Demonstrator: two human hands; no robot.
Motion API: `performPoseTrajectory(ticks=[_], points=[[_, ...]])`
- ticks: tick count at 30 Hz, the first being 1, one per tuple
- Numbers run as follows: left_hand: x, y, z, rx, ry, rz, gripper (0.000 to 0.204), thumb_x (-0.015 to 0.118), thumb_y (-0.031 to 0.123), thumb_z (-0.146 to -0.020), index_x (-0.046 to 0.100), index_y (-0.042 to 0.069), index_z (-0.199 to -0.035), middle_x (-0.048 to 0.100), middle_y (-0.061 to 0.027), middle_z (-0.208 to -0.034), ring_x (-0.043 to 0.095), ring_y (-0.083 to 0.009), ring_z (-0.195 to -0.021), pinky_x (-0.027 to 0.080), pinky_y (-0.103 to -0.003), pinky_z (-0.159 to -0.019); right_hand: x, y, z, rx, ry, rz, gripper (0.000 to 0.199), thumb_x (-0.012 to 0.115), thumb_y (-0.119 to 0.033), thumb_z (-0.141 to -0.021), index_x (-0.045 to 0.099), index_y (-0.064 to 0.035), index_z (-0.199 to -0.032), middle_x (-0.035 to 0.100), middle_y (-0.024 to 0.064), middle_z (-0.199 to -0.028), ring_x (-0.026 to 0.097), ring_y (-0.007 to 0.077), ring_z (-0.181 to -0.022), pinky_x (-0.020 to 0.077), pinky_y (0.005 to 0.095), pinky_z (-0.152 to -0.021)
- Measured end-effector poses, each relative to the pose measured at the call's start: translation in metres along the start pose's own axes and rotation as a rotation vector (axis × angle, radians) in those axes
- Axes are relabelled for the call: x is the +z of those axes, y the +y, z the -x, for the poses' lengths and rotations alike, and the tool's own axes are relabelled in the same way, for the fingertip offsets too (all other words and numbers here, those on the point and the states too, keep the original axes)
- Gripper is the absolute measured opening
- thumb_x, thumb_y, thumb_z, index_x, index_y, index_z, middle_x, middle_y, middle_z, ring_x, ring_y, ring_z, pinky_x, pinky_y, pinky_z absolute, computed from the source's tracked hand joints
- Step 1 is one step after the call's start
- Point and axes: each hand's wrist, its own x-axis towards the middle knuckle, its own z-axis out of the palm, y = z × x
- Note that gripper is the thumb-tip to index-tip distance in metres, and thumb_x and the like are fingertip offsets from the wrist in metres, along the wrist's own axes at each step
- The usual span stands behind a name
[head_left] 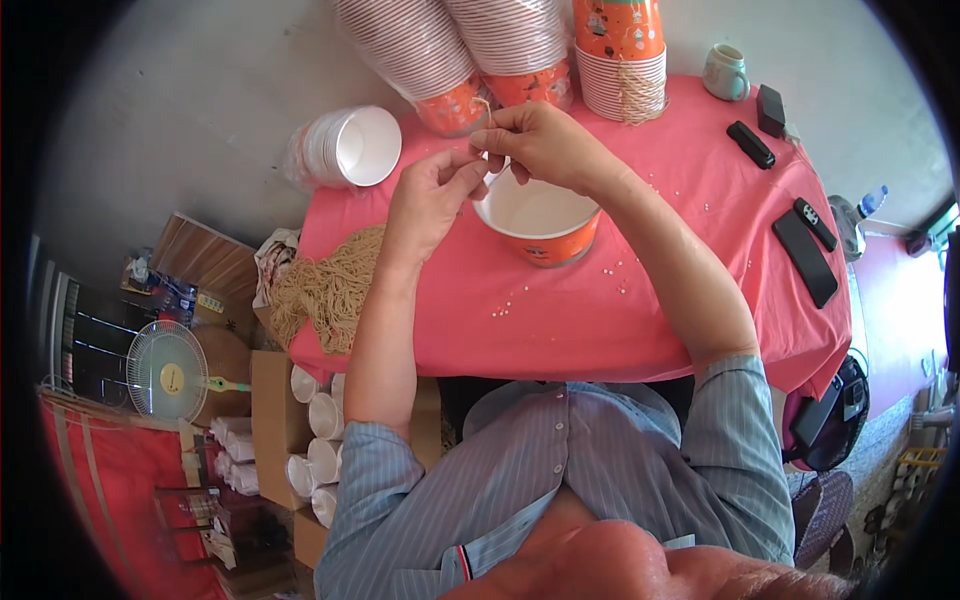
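Observation:
My left hand point(432, 195) and my right hand point(545, 145) meet over the far left rim of an orange paper bucket point(548, 250) with a white inside. Both sets of fingers are pinched together around a thin beige cord point(486, 104), whose loose end sticks up above my right fingers. Most of the cord is hidden by the fingers. The bucket stands upright on the pink tablecloth point(480, 335). To the left of my left forearm lies a large heap of beige cords point(330, 285), hanging over the table's edge.
Stacked orange buckets point(620, 85) stand at the back, one with cords on its side. White tubs point(365, 147) lie at the back left. Small white discs point(510, 302) are scattered about. A mug point(726, 74) and a black phone point(805, 257) sit on the right.

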Motion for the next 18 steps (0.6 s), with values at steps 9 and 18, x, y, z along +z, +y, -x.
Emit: performPoseTrajectory(ticks=[9, 18], points=[[-0.002, 0.004, -0.015, -0.209, 0.007, -0.167, 0.027, 0.067, 0.018, -0.107, 0.078, -0.004, -0.118, 0.069, -0.0019, -0.078, 0.062, -0.0083, -0.069, 0.048, -0.029, -0.061, -0.021, -0.001, 0.007, -0.148, 0.074, 0.167, 0.040, 0.064, -0.001, -0.087, 0.080, -0.0049, -0.123, 0.068, 0.0013, -0.098, 0.063, 0.0108, -0.085, 0.0555, 0.0305, -0.079], [-0.003, 0.002, -0.014, -0.009, -0.283, -0.371, 0.030, 0.065, 0.021, -0.106, 0.081, -0.003, -0.114, 0.066, -0.0014, -0.077, 0.058, -0.0092, -0.071, 0.048, -0.031, -0.064, -0.016, 0.012, -0.003, -0.232, 0.166, 0.388, 0.043, 0.065, -0.001, -0.085, 0.079, -0.0070, -0.125, 0.069, 0.0094, -0.098, 0.069, 0.0211, -0.093, 0.0575, 0.0372, -0.087]])
